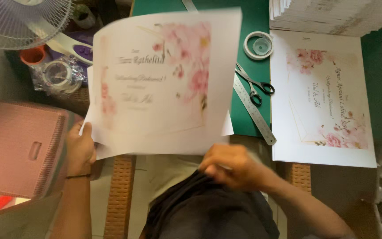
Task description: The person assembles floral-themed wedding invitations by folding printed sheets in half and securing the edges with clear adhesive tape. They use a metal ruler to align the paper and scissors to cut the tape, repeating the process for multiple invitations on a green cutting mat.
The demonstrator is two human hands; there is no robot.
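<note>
Fingers of the left hand (79, 148) pinch the lower left corner of a floral printed sheet (164, 79), held up over the near edge of the green table (255, 17). The right hand (231, 166) is curled shut on dark cloth (200, 203). Scissors (255, 84), a steel ruler (253, 108) and a tape roll (259, 45) lie on the table beyond.

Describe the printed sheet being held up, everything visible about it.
The printed sheet is a large white paper with pink flower art at its upper right and left edge, script lettering in the middle and a wide blank margin. It is motion-blurred, held flat above the green table. The left hand grips its lower left corner; the right hand is below it.
</note>
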